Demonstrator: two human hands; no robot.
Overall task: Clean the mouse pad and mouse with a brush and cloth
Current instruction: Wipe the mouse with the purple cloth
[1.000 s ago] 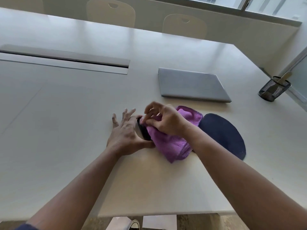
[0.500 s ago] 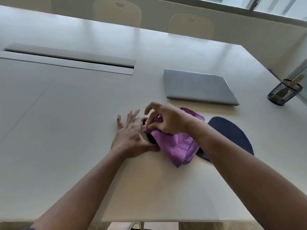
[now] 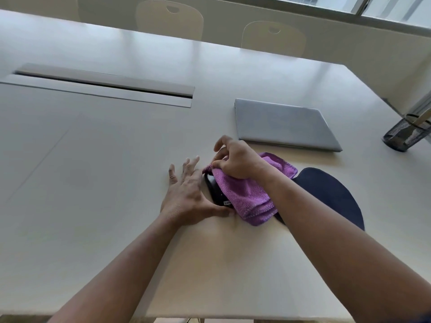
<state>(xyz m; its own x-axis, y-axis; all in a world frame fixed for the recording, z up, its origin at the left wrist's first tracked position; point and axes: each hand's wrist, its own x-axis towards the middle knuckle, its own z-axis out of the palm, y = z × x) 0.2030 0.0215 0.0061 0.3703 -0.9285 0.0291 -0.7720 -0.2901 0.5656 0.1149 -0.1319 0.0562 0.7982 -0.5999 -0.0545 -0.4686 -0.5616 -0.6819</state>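
Note:
A black mouse (image 3: 214, 191) lies on the white table, mostly covered by a folded purple cloth (image 3: 247, 199). My left hand (image 3: 189, 194) rests beside the mouse's left side, fingers spread, thumb against its near end, steadying it. My right hand (image 3: 238, 160) pinches the cloth and presses it on top of the mouse. The dark blue mouse pad (image 3: 331, 194) lies just right of the cloth, partly hidden by my right forearm. A pale brush handle (image 3: 419, 117) sticks out of a black mesh cup at the far right.
A closed grey laptop (image 3: 282, 124) lies behind the cloth. The black mesh cup (image 3: 404, 136) stands at the right edge. A long cable-slot cover (image 3: 105, 86) crosses the table at the left. Two chairs (image 3: 274, 37) stand beyond the far edge. The table's near edge runs along the bottom.
My right hand with the cloth has shifted slightly over the mouse, baring more of the mouse's left side. My left hand stays beside it. The camera has drifted a little.

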